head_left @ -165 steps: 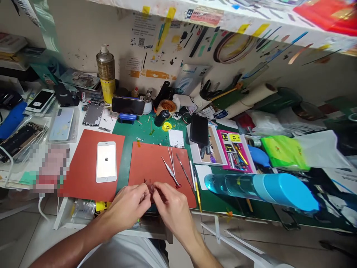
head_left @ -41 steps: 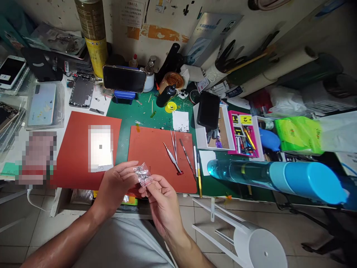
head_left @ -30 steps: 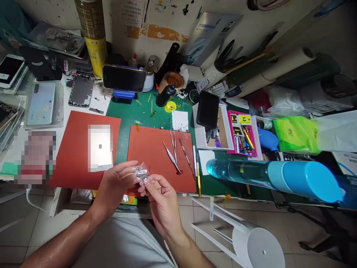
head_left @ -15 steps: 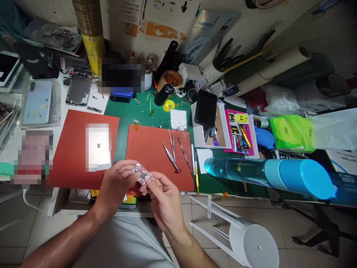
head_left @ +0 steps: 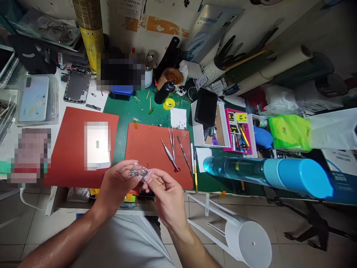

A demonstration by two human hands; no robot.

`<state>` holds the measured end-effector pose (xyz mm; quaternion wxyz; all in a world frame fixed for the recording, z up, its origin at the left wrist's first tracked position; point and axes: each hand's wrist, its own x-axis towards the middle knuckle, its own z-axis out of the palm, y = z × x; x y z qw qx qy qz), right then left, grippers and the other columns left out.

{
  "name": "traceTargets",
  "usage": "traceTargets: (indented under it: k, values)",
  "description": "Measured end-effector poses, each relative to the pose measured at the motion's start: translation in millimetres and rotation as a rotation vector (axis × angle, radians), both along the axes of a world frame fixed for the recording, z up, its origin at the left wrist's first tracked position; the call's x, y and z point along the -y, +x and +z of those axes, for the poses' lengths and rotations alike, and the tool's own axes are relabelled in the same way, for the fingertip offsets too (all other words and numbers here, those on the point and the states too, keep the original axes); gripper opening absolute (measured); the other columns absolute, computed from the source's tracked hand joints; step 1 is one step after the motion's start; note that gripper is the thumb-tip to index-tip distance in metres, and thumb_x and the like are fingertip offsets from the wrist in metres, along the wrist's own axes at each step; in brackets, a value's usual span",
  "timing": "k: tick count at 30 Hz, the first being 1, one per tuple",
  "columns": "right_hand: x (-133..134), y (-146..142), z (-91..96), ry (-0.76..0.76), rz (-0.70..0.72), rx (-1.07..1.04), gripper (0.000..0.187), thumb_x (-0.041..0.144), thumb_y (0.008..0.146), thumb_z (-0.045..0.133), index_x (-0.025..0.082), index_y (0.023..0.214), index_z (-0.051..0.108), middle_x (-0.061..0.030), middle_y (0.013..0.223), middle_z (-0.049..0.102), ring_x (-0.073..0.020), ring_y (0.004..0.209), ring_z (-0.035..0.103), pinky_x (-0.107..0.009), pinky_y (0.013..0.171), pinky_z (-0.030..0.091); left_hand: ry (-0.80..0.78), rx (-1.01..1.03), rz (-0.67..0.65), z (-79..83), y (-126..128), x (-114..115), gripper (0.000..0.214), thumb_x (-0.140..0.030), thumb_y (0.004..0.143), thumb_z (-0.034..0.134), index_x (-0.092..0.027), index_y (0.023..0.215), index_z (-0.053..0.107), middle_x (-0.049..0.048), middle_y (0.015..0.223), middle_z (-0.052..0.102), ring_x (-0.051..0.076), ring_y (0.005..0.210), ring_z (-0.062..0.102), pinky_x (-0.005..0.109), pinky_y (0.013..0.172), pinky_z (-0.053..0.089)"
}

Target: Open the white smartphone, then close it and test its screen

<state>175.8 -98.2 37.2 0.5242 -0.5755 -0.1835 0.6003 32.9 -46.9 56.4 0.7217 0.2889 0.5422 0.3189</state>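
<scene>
A small clear zip bag with tiny dark metal pieces, perhaps screws, is held between both hands above the front edge of the bench. My left hand pinches its left end between thumb and fingers. At the right end, my right hand grips the bag's edge with thumb and forefinger. Beyond the hands lies a red-brown mat bearing a screwdriver, tweezers and a thin metal pick. A white phone, mostly blurred out, rests on another red-brown mat to the left.
An open drawer sits under the bench front. On the right are a blue water bottle, a white box and a pink tray. A black dropper bottle stands behind. A white stool is on the floor.
The bag has been spread flatter between my hands, showing more of the metal pieces inside. My right hand has shifted slightly right. The camera view has moved a little.
</scene>
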Motion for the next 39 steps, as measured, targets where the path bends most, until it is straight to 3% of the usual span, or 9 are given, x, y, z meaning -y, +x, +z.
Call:
traceTargets:
  k: [13, 16, 18, 21, 23, 25, 28, 33, 39]
  values:
    - [2, 0, -2.4, -0.005, 0.031, 0.026, 0.025, 0.035, 0.083, 0.080, 0.020, 0.102, 0.072, -0.0020, 0.076, 0.071, -0.0145, 0.066, 0.065, -0.027, 0.063, 0.054, 0.039, -0.011, -0.027, -9.1, -6, 4, 0.048, -0.027, 0.081, 0.076, -0.019, 0.126, 0.064, 0.0064, 0.104, 0.078, 0.024, 0.101, 0.073, 0.031, 0.088, 0.057]
    - [0, 3, -0.4, -0.007, 0.050, 0.051, 0.025, 0.036, 0.083, 0.079, 0.021, 0.101, 0.071, -0.0016, 0.076, 0.070, -0.0143, 0.066, 0.066, -0.027, 0.063, 0.054, 0.089, -0.047, -0.070, -10.4, -8, 7, 0.046, -0.029, 0.087, 0.069, -0.019, 0.132, 0.060, 0.0085, 0.113, 0.076, 0.025, 0.107, 0.072, 0.034, 0.093, 0.057]
    - [-4, 9, 5.4, -0.001, 0.133, 0.136, 0.027, 0.036, 0.084, 0.078, 0.021, 0.105, 0.071, -0.0016, 0.079, 0.070, -0.0143, 0.067, 0.066, -0.028, 0.065, 0.055, 0.241, -0.177, -0.135, -12.7, -9, 10, 0.046, -0.027, 0.093, 0.062, -0.021, 0.138, 0.056, 0.0101, 0.132, 0.069, 0.025, 0.120, 0.067, 0.037, 0.102, 0.054]
    - [-16, 20, 19.5, 0.031, 0.344, 0.366, 0.028, 0.032, 0.085, 0.073, 0.022, 0.111, 0.070, -0.0021, 0.083, 0.071, -0.0142, 0.068, 0.065, -0.028, 0.067, 0.055, 0.677, -0.455, -0.318, -20.6, -11, 13, 0.054, -0.021, 0.093, 0.059, -0.025, 0.147, 0.049, 0.0087, 0.154, 0.051, 0.026, 0.144, 0.046, 0.044, 0.118, 0.041]
    - [-25, 26, 29.0, 0.065, 0.431, 0.483, 0.026, 0.027, 0.085, 0.069, 0.023, 0.111, 0.071, -0.0012, 0.081, 0.072, -0.0140, 0.065, 0.064, -0.027, 0.064, 0.053, 0.933, -0.554, -0.440, -27.8, -10, 13, 0.060, -0.018, 0.092, 0.061, -0.024, 0.149, 0.045, 0.0091, 0.153, 0.052, 0.027, 0.149, 0.039, 0.049, 0.123, 0.034]
    - [-33, 28, 36.1, 0.092, 0.469, 0.545, 0.024, 0.024, 0.084, 0.068, 0.024, 0.108, 0.072, 0.0003, 0.077, 0.072, -0.0138, 0.062, 0.063, -0.025, 0.060, 0.051, 1.068, -0.604, -0.467, -34.0, -8, 11, 0.057, -0.015, 0.092, 0.060, -0.022, 0.147, 0.046, 0.0107, 0.145, 0.059, 0.027, 0.145, 0.044, 0.052, 0.122, 0.034]
    - [-42, 26, 42.1, 0.115, 0.503, 0.590, 0.023, 0.022, 0.084, 0.067, 0.025, 0.106, 0.072, 0.0022, 0.073, 0.071, -0.0129, 0.058, 0.061, -0.024, 0.056, 0.048, 1.147, -0.648, -0.397, -38.9, -6, 4, 0.047, -0.015, 0.092, 0.058, -0.022, 0.138, 0.051, 0.0112, 0.135, 0.066, 0.027, 0.136, 0.055, 0.054, 0.119, 0.038]
    - [-56, 23, 46.0, 0.188, 0.556, 0.681, 0.029, 0.018, 0.083, 0.064, 0.028, 0.109, 0.072, 0.0042, 0.071, 0.070, -0.0125, 0.055, 0.058, -0.024, 0.056, 0.045, 1.265, -0.586, -0.333, -38.8, -7, -8, 0.047, -0.010, 0.088, 0.063, -0.021, 0.133, 0.053, 0.0090, 0.127, 0.070, 0.025, 0.133, 0.057, 0.051, 0.121, 0.038]
    - [-67, 22, 46.7, 0.292, 0.564, 0.856, 0.027, 0.022, 0.089, 0.063, 0.030, 0.114, 0.072, 0.0016, 0.075, 0.073, -0.0168, 0.061, 0.063, -0.028, 0.062, 0.044, 1.261, -0.569, -0.251, -41.0, -2, -17, 0.046, -0.009, 0.087, 0.062, -0.022, 0.131, 0.056, 0.0083, 0.120, 0.071, 0.024, 0.121, 0.063, 0.052, 0.117, 0.042]
